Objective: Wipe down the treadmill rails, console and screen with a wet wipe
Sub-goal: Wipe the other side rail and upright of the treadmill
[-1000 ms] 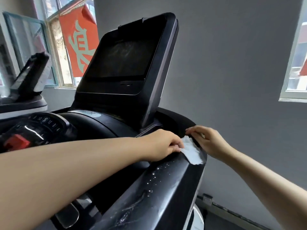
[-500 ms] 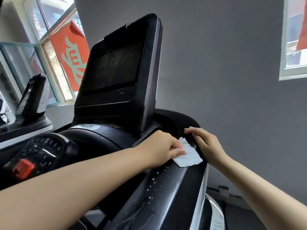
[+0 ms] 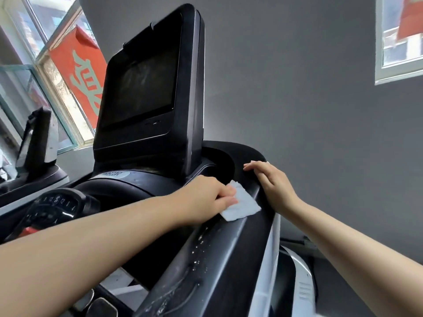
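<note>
The big black treadmill (image 3: 229, 259) fills the view, w/ its screen (image 3: 142, 85) standing tall at the back, dark and smeary. Below the screen sits the console (image 3: 119, 191), round and black, w/ number keys at the left. The right rail (image 3: 240, 243) runs from the bottom of the view up and away to the curved front end; its long way points away from the person. Wet drops and streaks sit on the near part of the rail.

The left hand (image 3: 206, 197) has reached across and holds the wipe (image 3: 240, 205) down on the rail, fingers bent over the wipe's left edge. The wipe lies flat on the rail top, btw. the two hands. The right hand (image 3: 272, 181) rests on the rail's outer edge, just beside the wipe, fingers straight, holding nothing.

The left hand is the one on the wipe, so prob. it slides next along the rail. The screen and console look not done yet, I think.
</note>
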Demonstrator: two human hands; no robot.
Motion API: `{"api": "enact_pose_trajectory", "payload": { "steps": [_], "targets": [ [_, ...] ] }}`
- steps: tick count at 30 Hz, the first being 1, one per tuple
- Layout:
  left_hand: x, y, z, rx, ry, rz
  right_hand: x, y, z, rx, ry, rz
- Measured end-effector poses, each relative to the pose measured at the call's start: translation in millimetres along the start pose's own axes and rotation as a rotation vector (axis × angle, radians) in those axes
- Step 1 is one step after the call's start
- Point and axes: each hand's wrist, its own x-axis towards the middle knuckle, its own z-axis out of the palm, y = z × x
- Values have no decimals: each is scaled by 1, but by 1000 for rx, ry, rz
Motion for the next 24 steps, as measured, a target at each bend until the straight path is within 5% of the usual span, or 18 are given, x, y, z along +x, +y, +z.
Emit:
{"api": "enact_pose_trajectory", "payload": {
  "steps": [7, 13, 24],
  "targets": [
    [40, 27, 4, 121, -18, -52, -9, -2, -2, 357, 141, 126],
    [-6, 26, 0, 151, -91, 58, -49, -14, -19, 411, 315, 116],
    [-143, 44, -11, 189, -91, 115, -148, -72, 2, 389, 211, 39]
  ]
}}
